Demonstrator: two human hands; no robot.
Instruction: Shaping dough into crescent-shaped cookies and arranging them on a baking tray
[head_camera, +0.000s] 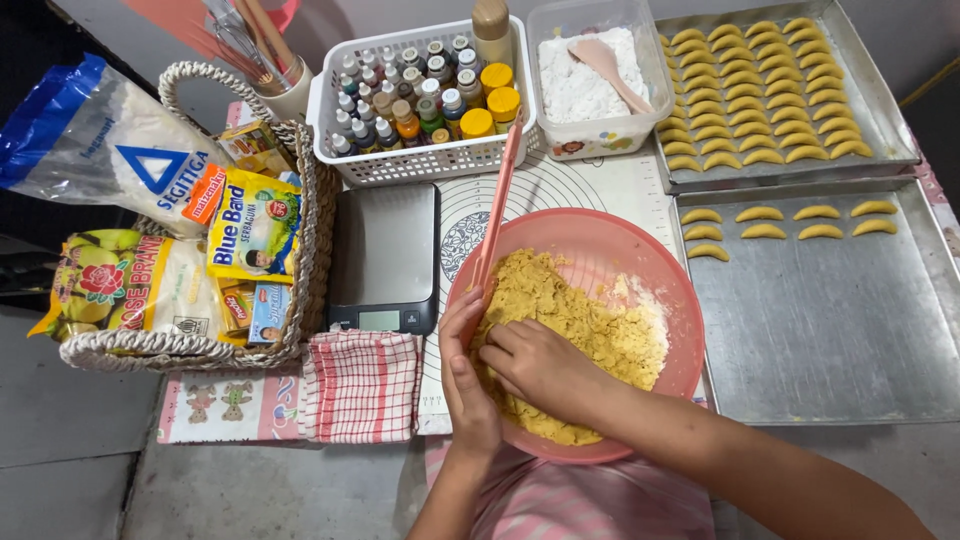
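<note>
Grey concrete floor shows around the low work surface, which is covered by a white baking mat (590, 185) printed with circles. Your right hand (535, 362) presses down, fingers curled, into the crumbly yellow dough (590, 315) inside the round pink plastic bowl (640, 250) at the centre. Your left hand (468, 375) cups the near-left rim of that bowl, fingers closed against it, touching the dough's edge. A long pink spatula (497, 205) leans in the bowl beside your left hand. Left of the bowl sits a grey digital kitchen scale (385, 255), with a red-checked cloth (360, 385) below it. Right of the bowl, a shallow metal baking tray (830, 320) holds a few yellow crescent-shaped cookies (760, 214).
</note>
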